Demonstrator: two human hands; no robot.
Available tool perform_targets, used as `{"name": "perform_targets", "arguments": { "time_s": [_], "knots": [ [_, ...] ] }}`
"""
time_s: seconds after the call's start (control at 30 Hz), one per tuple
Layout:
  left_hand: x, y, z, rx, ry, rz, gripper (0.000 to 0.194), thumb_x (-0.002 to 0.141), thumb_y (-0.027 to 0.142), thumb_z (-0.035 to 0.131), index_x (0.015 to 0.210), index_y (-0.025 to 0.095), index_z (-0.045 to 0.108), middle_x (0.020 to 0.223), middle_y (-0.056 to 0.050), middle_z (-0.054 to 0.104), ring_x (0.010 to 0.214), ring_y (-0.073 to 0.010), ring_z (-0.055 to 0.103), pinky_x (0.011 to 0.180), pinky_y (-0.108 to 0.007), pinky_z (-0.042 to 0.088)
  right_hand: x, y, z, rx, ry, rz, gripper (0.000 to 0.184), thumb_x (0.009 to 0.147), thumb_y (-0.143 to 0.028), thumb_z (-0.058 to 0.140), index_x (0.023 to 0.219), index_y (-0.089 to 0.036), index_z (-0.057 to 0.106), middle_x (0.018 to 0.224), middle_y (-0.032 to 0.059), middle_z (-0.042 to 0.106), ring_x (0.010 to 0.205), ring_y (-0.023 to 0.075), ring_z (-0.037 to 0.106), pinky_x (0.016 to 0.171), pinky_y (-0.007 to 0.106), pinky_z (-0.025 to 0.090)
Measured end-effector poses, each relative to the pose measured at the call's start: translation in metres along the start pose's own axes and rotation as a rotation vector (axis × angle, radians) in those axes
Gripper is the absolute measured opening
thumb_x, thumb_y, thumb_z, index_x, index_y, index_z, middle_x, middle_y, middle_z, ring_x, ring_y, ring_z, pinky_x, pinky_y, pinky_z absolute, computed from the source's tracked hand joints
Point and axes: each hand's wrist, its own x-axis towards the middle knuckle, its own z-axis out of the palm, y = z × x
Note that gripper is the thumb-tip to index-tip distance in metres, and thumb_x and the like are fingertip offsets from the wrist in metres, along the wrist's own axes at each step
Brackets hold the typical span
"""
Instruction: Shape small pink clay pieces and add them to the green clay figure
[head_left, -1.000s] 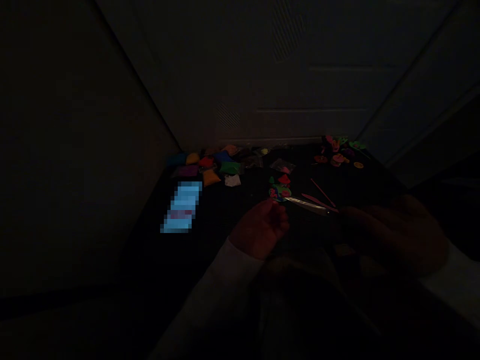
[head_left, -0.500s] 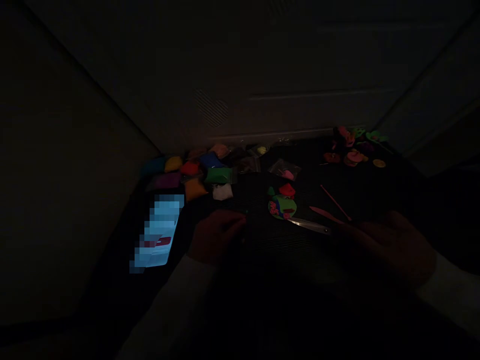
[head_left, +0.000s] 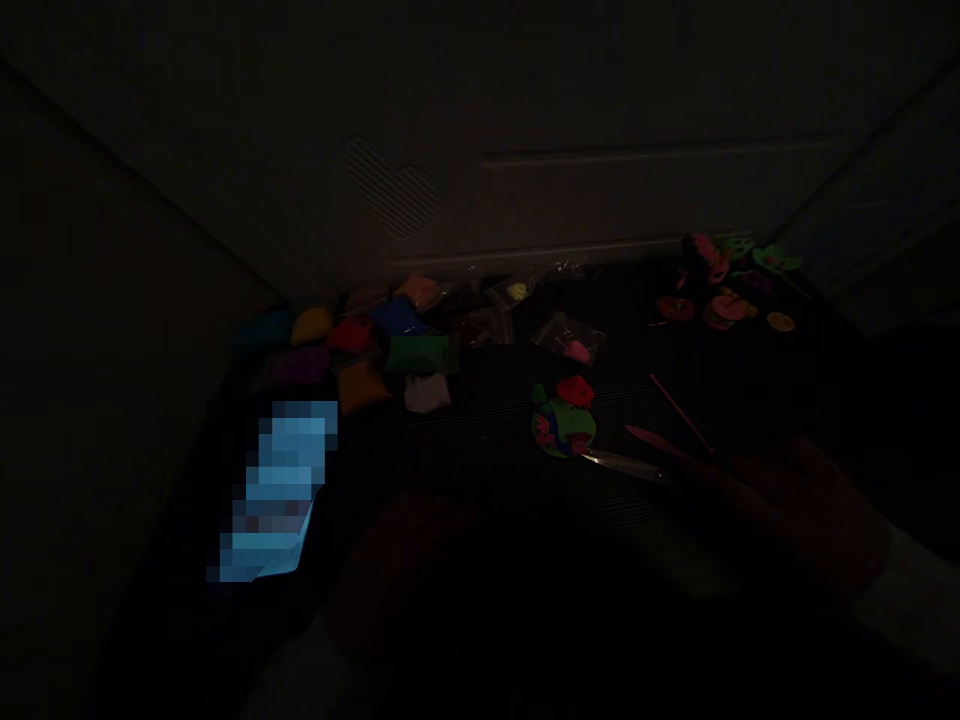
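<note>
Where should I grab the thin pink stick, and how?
Probably pinch the pink stick at its middle, coming from above, with fingertips across its long sides. It's thin and straight and looks like it lies flat. Its near end is close to the right hand and the pink blade, so the middle looks easier to reach.

A glowing, partly pixelated screen [head_left: 289, 470] lies at the left of the dark desk [head_left: 487, 475]. A striped heart [head_left: 412, 198] marks the panel [head_left: 600, 90] behind; a yellow disc [head_left: 781, 322] sits at the far right.
</note>
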Motion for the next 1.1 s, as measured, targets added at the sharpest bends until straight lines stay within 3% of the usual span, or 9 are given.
{"name": "perform_targets", "arguments": {
  "time_s": [0.2,0.3,0.43,0.63,0.8,0.97,1.1],
  "knots": [
    [0.015,0.004,0.000,0.091,0.057,-0.166,0.019,0.076,0.028,0.043,0.083,0.018,0.058,0.077,-0.005,0.060,0.073,-0.0155,0.054,0.064,-0.029,0.045,0.013,0.001,-0.013,-0.091,0.029,0.000,0.052,0.081,-0.022,0.036,0.130,-0.021,0.017,0.076,0.0035,0.060,0.058,0.0143,0.048,0.060,0.032,0.029],
    [0.024,0.003,0.000,0.109,0.067,-0.241,0.020,0.076,0.032,0.044,0.080,0.018,0.057,0.076,-0.004,0.060,0.073,-0.0162,0.053,0.065,-0.030,0.044,0.018,0.002,-0.019,-0.117,0.066,-0.020,0.054,0.081,-0.024,0.034,0.131,-0.022,0.013,0.075,0.0038,0.059,0.056,0.0145,0.047,0.059,0.032,0.029],
    [0.024,-0.001,0.003,0.125,0.052,-0.283,0.020,0.075,0.033,0.045,0.081,0.019,0.057,0.077,-0.004,0.060,0.075,-0.0173,0.053,0.067,-0.031,0.043,0.021,0.005,-0.021,-0.115,0.104,-0.024,0.050,0.082,-0.022,0.033,0.129,-0.024,0.017,0.071,0.0022,0.059,0.054,0.0136,0.046,0.059,0.031,0.028],
    [0.021,0.000,0.006,0.133,0.067,-0.264,0.027,0.076,0.030,0.044,0.098,0.016,0.053,0.088,-0.007,0.060,0.081,-0.0186,0.052,0.070,-0.032,0.043,0.021,0.006,-0.018,-0.097,0.066,-0.047,0.050,0.082,-0.022,0.034,0.129,-0.022,0.019,0.075,0.0033,0.059,0.056,0.0145,0.047,0.060,0.032,0.028],
    [0.019,0.000,0.005,0.145,0.050,-0.270,0.030,0.076,0.030,0.045,0.100,0.013,0.052,0.089,-0.009,0.059,0.082,-0.0194,0.051,0.071,-0.033,0.042,0.019,0.006,-0.012,-0.120,0.069,-0.077,0.040,0.076,-0.017,0.043,0.116,-0.023,0.042,0.083,0.0025,0.059,0.060,0.0143,0.047,0.062,0.033,0.028],
    [0.028,0.020,-0.008,0.091,0.235,-0.272,0.026,0.073,0.027,0.051,0.097,0.019,0.054,0.093,-0.006,0.055,0.087,-0.0190,0.049,0.074,-0.034,0.042,0.023,0.001,-0.012,-0.146,0.053,-0.129,0.030,0.076,-0.014,0.041,0.105,-0.020,0.049,0.083,0.0039,0.059,0.065,0.0140,0.049,0.062,0.033,0.028],
    [0.044,0.042,-0.018,-0.138,0.201,-0.263,0.025,0.069,0.030,0.056,0.093,0.024,0.055,0.097,-0.003,0.053,0.092,-0.0176,0.048,0.076,-0.033,0.044,0.027,-0.003,-0.017,-0.112,0.124,-0.206,0.028,0.080,-0.019,0.033,0.104,-0.015,0.047,0.086,0.0086,0.059,0.069,0.0170,0.051,0.062,0.035,0.029]
  ]
}}
